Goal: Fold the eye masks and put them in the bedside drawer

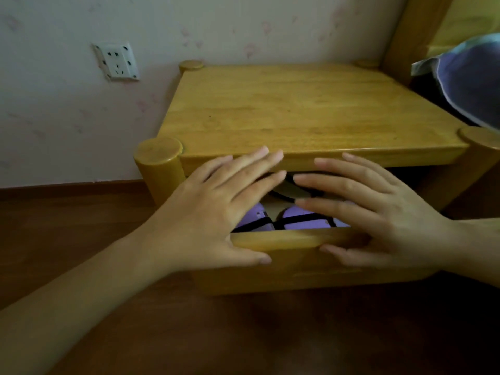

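Fingers (259, 169) spread flat on both hands, left hand (213, 209) & right hand (378, 215), over the drawer (295, 239); 2 purple eye masks (300, 219) inside, mostly hidden.

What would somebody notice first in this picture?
Two open hands, the left hand and right hand, spread over the front of a pulled-out drawer in the middle. Between them peek purple eye masks with black straps, lying inside. Above sits the bare top of the yellow wooden bedside table.
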Action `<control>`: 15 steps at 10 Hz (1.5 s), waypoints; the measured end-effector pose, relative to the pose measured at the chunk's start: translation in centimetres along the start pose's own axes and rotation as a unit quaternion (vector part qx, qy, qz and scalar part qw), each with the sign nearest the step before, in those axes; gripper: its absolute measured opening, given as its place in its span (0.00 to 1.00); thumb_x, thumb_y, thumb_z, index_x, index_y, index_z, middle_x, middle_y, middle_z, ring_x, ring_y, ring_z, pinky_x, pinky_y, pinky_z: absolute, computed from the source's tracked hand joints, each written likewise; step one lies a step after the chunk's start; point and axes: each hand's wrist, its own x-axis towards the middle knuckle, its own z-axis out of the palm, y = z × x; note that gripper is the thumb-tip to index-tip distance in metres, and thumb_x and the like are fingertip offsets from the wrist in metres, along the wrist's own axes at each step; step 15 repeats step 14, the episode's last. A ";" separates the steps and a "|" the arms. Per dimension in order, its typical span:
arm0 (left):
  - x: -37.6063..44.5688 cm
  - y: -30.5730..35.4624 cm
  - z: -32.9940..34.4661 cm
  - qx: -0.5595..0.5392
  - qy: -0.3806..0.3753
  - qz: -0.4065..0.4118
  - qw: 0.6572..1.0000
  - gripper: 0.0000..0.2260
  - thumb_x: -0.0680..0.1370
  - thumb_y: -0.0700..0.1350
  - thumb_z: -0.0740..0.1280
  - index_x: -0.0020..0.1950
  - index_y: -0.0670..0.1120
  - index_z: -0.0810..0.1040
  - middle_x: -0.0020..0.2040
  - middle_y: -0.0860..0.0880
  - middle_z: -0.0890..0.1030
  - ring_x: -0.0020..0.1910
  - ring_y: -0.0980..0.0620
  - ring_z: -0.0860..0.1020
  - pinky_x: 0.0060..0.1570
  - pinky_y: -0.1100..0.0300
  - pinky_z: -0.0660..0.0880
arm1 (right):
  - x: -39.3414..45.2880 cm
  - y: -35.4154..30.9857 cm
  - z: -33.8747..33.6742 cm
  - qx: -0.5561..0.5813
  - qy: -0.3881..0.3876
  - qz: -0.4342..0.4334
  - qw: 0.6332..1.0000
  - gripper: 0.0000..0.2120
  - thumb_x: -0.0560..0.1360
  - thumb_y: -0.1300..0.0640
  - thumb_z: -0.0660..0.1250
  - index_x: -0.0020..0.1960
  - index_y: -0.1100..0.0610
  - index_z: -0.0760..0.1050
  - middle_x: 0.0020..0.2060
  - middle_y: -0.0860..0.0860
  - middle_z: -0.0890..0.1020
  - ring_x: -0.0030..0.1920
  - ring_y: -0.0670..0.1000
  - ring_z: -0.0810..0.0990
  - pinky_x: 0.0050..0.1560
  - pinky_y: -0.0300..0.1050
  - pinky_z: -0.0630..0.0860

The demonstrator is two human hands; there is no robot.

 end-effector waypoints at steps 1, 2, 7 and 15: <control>0.3 -0.8 0.2 0.052 -0.006 -0.042 0.998 0.50 0.67 0.75 0.59 0.78 0.44 0.53 0.79 0.44 0.52 0.78 0.48 0.49 0.75 0.50 0.50 | 0.7 0.5 0.5 -0.059 -0.022 0.056 0.996 0.32 0.76 0.38 0.59 0.75 0.51 0.59 0.75 0.53 0.60 0.77 0.56 0.56 0.75 0.60 0.54; 0.7 -1.2 0.5 0.089 -0.007 -0.086 0.992 0.52 0.66 0.77 0.56 0.78 0.42 0.54 0.77 0.44 0.59 0.76 0.47 0.57 0.74 0.48 0.56 | 1.1 1.0 1.0 -0.093 -0.054 0.114 0.988 0.39 0.74 0.34 0.55 0.77 0.52 0.49 0.77 0.53 0.56 0.77 0.55 0.53 0.75 0.62 0.52; 1.6 -1.5 2.7 0.216 0.137 -0.101 0.962 0.35 0.70 0.68 0.65 0.64 0.41 0.74 0.57 0.46 0.80 0.53 0.47 0.80 0.45 0.54 0.75 | 2.2 2.2 4.5 -0.151 0.050 0.178 0.971 0.28 0.79 0.41 0.55 0.75 0.53 0.59 0.72 0.53 0.67 0.71 0.57 0.68 0.68 0.60 0.65; 6.0 -4.0 -2.5 0.163 0.074 -0.099 0.979 0.23 0.77 0.63 0.59 0.40 0.44 0.77 0.35 0.48 0.77 0.35 0.47 0.77 0.34 0.55 0.70 | 5.8 4.8 -2.4 -0.128 0.045 0.128 0.983 0.17 0.78 0.45 0.59 0.62 0.52 0.73 0.59 0.52 0.79 0.56 0.54 0.79 0.53 0.53 0.73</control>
